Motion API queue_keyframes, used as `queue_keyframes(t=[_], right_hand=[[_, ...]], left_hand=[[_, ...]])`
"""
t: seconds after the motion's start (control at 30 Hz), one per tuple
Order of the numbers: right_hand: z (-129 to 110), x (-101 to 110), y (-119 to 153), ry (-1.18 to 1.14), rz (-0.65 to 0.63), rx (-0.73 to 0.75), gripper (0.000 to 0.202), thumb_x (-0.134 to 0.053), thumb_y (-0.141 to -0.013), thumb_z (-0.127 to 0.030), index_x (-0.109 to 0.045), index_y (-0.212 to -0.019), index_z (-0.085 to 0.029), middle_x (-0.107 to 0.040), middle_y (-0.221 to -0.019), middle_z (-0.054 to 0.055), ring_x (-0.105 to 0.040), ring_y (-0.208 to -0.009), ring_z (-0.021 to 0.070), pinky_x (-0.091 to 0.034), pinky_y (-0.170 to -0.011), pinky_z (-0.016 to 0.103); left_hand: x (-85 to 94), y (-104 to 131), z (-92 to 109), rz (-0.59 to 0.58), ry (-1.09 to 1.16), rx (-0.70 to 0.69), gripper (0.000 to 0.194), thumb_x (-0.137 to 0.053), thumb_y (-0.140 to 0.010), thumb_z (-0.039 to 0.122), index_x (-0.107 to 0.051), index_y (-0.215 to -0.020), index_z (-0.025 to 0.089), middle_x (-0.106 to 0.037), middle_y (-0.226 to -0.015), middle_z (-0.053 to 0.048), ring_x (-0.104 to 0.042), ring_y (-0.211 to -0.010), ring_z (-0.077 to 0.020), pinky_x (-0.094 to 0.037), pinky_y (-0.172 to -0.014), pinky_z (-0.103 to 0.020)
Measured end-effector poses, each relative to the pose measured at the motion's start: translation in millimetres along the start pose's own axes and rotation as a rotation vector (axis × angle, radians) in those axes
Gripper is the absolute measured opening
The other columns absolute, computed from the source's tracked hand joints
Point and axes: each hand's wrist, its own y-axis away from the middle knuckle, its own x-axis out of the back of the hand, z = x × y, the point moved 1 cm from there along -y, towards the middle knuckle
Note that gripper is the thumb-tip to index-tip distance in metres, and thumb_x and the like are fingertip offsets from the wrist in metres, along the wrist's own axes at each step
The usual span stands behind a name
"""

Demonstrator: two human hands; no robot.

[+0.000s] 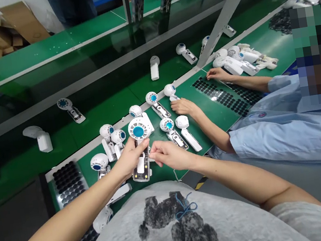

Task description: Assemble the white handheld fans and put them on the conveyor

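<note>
In front of me a white handheld fan [138, 129] with a blue centre is held upright, its clear lower body showing a circuit board. My left hand [130, 157] grips it at the neck, thumb across the front. At the right edge of that body, my right hand [167, 155] has its fingers pinched together; whatever may be between them is too small to make out. Several similar fans lie around, among them one with a blue centre [167, 125] and a plain white one [190, 132] to the right, and another [99, 162] left of my left forearm.
A sheet of black round pads [69, 182] lies at the left. More fans, such as one [70, 110], rest on the green conveyor [110, 108]. At the right, a co-worker's hands [183, 106] reach over the table near a slanted metal post [223, 18].
</note>
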Motion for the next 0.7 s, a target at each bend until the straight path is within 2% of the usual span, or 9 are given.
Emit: queue_keyframes(t=[0.17, 0.27, 0.33, 0.4, 0.43, 0.47, 0.5, 0.57, 0.7], right_hand=[[14, 6, -2, -0.08, 0.056, -0.037, 0.012, -0.047, -0.083, -0.023, -0.047, -0.072, -0.018, -0.053, -0.052, -0.005, -0.043, -0.047, 0.0082, -0.032, -0.048, 0.02], [15, 21, 7, -0.174, 0.1, -0.055, 0.015, -0.049, -0.082, -0.026, -0.047, -0.07, -0.018, -0.042, -0.05, -0.008, -0.034, -0.044, 0.0065, -0.025, -0.042, 0.019], [15, 39, 22, -0.271, 0.135, -0.117, 0.017, -0.051, -0.081, -0.029, -0.047, -0.068, -0.018, -0.034, -0.049, -0.009, -0.027, -0.041, 0.0056, -0.019, -0.038, 0.018], [20, 60, 41, -0.371, 0.211, -0.196, 0.02, -0.052, -0.08, -0.033, -0.046, -0.068, -0.018, -0.028, -0.048, -0.01, -0.02, -0.039, 0.005, -0.014, -0.037, 0.019], [24, 70, 50, -0.394, 0.311, -0.196, 0.022, -0.053, -0.08, -0.036, -0.046, -0.07, -0.018, -0.026, -0.049, -0.01, -0.019, -0.04, 0.005, -0.012, -0.037, 0.019], [27, 78, 56, -0.411, 0.408, -0.168, 0.023, -0.052, -0.081, -0.039, -0.048, -0.073, -0.017, -0.025, -0.049, -0.011, -0.018, -0.041, 0.0051, -0.011, -0.038, 0.019], [31, 84, 60, -0.428, 0.455, -0.133, 0.024, -0.052, -0.081, -0.04, -0.048, -0.075, -0.017, -0.024, -0.05, -0.01, -0.018, -0.042, 0.0053, -0.012, -0.039, 0.019], [37, 87, 58, -0.452, 0.48, -0.073, 0.027, -0.052, -0.081, -0.043, -0.048, -0.076, -0.017, -0.026, -0.051, -0.01, -0.02, -0.043, 0.0058, -0.014, -0.041, 0.019], [39, 73, 36, -0.517, 0.447, -0.064, 0.031, -0.052, -0.08, -0.047, -0.046, -0.072, -0.017, -0.026, -0.05, -0.01, -0.02, -0.043, 0.006, -0.014, -0.041, 0.02]], left_hand=[[-19.9, -18, 2, -0.098, 0.028, 0.05, 0.039, -0.063, -0.07, 0.036, -0.051, -0.101, 0.016, -0.059, -0.089, -0.005, -0.056, -0.08, -0.0195, -0.044, -0.071, -0.031], [-27.0, -33, 7, -0.175, -0.024, -0.024, 0.038, -0.061, -0.071, 0.037, -0.053, -0.101, 0.015, -0.061, -0.097, -0.007, -0.056, -0.085, -0.0205, -0.043, -0.075, -0.031], [-16.2, -48, 13, -0.082, -0.109, -0.135, 0.038, -0.063, -0.069, 0.036, -0.056, -0.099, 0.015, -0.061, -0.1, -0.007, -0.056, -0.089, -0.0214, -0.042, -0.078, -0.031], [5.8, -67, 21, 0.152, -0.156, -0.195, 0.037, -0.064, -0.067, 0.037, -0.057, -0.095, 0.015, -0.063, -0.095, -0.007, -0.057, -0.085, -0.0211, -0.043, -0.075, -0.029], [16.8, -78, 25, 0.256, -0.151, -0.194, 0.037, -0.065, -0.066, 0.038, -0.057, -0.093, 0.015, -0.063, -0.091, -0.006, -0.057, -0.08, -0.0199, -0.043, -0.071, -0.028], [24.7, -90, 28, 0.311, -0.129, -0.171, 0.037, -0.065, -0.066, 0.04, -0.056, -0.092, 0.015, -0.063, -0.087, -0.005, -0.057, -0.075, -0.0185, -0.043, -0.067, -0.027], [27.7, -103, 31, 0.298, -0.105, -0.136, 0.038, -0.065, -0.066, 0.04, -0.056, -0.093, 0.015, -0.063, -0.084, -0.005, -0.057, -0.069, -0.017, -0.043, -0.063, -0.026], [15.7, -131, 34, 0.171, -0.081, -0.081, 0.038, -0.064, -0.068, 0.04, -0.055, -0.094, 0.014, -0.063, -0.081, -0.005, -0.056, -0.064, -0.0153, -0.044, -0.06, -0.026], [-57.1, -198, 31, 0.008, -0.13, -0.067, 0.026, -0.057, -0.078, 0.031, -0.057, -0.094, 0.011, -0.064, -0.084, -0.008, -0.059, -0.068, -0.0151, -0.047, -0.063, -0.026]])
